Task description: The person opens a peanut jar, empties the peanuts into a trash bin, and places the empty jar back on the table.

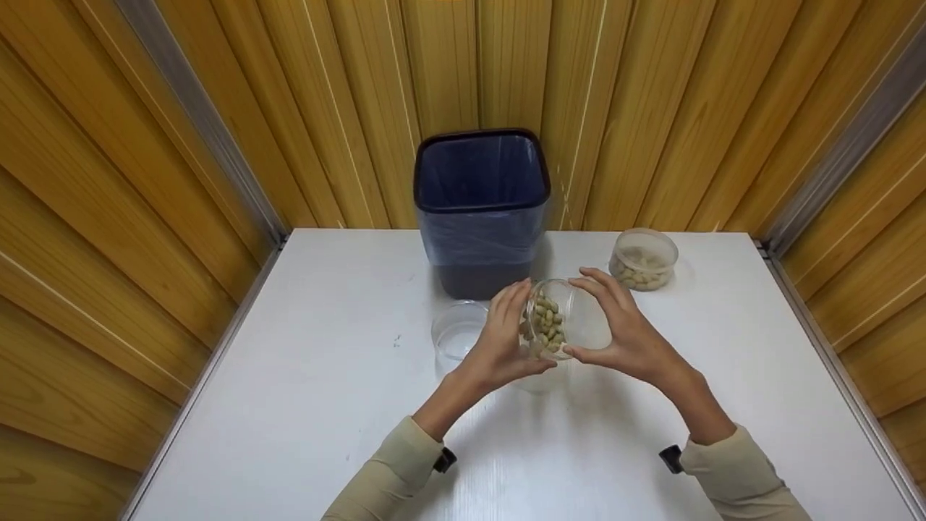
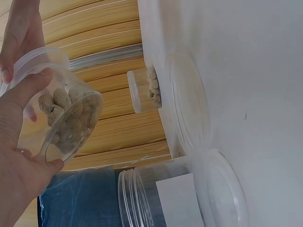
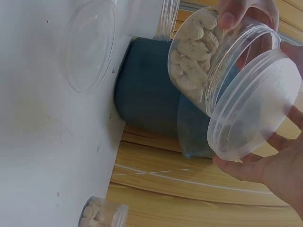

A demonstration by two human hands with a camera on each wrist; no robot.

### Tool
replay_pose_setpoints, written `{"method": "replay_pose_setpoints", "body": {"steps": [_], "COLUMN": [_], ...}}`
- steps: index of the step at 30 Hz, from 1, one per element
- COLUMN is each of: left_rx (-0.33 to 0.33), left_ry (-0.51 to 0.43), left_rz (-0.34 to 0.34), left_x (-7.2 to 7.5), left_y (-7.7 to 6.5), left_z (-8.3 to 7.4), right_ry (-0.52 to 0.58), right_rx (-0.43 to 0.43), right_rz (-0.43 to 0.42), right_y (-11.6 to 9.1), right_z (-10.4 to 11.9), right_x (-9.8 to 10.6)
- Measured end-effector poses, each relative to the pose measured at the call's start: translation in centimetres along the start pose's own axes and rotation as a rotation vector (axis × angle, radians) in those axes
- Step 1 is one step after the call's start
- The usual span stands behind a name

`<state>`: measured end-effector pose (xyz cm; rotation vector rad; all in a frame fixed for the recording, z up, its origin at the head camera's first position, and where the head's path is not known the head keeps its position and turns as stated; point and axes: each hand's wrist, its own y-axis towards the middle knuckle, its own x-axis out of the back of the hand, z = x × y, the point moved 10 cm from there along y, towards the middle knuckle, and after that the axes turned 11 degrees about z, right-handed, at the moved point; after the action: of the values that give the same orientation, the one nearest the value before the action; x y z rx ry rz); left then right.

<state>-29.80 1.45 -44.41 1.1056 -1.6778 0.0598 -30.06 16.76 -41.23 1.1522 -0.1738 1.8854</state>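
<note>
A clear plastic jar (image 1: 548, 325) of peanuts in their shells is held up tilted over the table, its base toward the left. My left hand (image 1: 504, 336) grips it round the side, the thumb at the near edge. My right hand (image 1: 628, 334) holds a translucent lid (image 3: 255, 109) by its rim, fingers spread around the edge. In the right wrist view the lid stands at the jar's mouth, slanted against the threaded rim. The peanuts (image 3: 191, 59) lie toward the jar's base. Below the hands, a round clear lid (image 2: 189, 101) lies flat on the table.
Left of the hands stands an open clear jar (image 1: 452, 336), with a white label (image 2: 180, 201) showing in the left wrist view. A bin (image 1: 483, 250) with a blue liner stands at the back. A second jar of peanuts (image 1: 642, 260) stands back right. Wood-patterned walls (image 1: 347, 108) surround the white table (image 1: 325, 376).
</note>
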Motion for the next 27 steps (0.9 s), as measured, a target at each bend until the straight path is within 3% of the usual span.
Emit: {"method": "replay_pose_setpoints", "body": {"steps": [13, 17, 27], "left_rx": [0.006, -0.024, -0.009], "left_ry": [-0.012, -0.007, 0.001], "left_rz": [-0.002, -0.015, -0.021], "left_x": [0.4, 0.5, 0.5], "left_y": [-0.5, -0.7, -0.9], "left_z": [0.5, 0.3, 0.4], "right_ry": [0.028, 0.067, 0.175], "right_rx": [-0.102, -0.154, -0.310], "right_rz": [-0.045, -0.061, -0.077], "right_y": [-3.3, -4.1, -5.8], "right_z": [-3.8, -4.9, -8.9], "right_x": [0.6, 0.8, -0.1]}}
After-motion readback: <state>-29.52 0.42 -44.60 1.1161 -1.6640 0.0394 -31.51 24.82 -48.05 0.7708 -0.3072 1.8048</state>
